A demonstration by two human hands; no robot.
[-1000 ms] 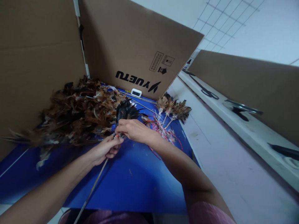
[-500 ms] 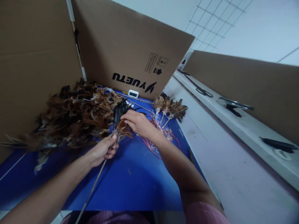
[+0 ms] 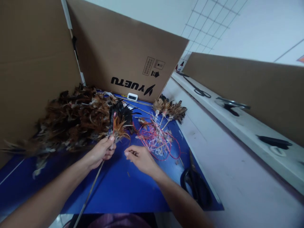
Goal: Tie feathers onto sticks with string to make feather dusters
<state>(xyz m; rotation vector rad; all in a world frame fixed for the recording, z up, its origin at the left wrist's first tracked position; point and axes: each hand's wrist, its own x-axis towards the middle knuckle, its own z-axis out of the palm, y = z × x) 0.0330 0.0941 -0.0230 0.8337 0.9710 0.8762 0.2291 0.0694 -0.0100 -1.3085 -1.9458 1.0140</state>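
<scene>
In the head view, the left hand (image 3: pixel 104 151) is wrapped around a thin, pale wooden stick (image 3: pixel 91 191) just below a bunch of glossy black and orange-brown feathers (image 3: pixel 121 117), probably to keep the quills from slipping or splaying. The stick's lower end slants back toward the wearer. The right hand (image 3: pixel 140 160), apart from it, is curled narrow; whether it pinches anything thin, I cannot tell.

Just beyond the right hand lies a tangle of pink-red and white plastic string (image 3: pixel 155 136), seemingly kept within easy reach, with tan-and-dark feather bunches on sticks (image 3: pixel 169 110) behind it. Black-handled metal scissors (image 3: pixel 195 182) lie beside the right forearm.

Beyond the left hand, a loose brown feather pile (image 3: pixel 71 117) sits directly on the blue tabletop (image 3: pixel 140 198), not in a container; upright brown cardboard panels (image 3: pixel 123 47) perhaps keep it from spreading.
</scene>
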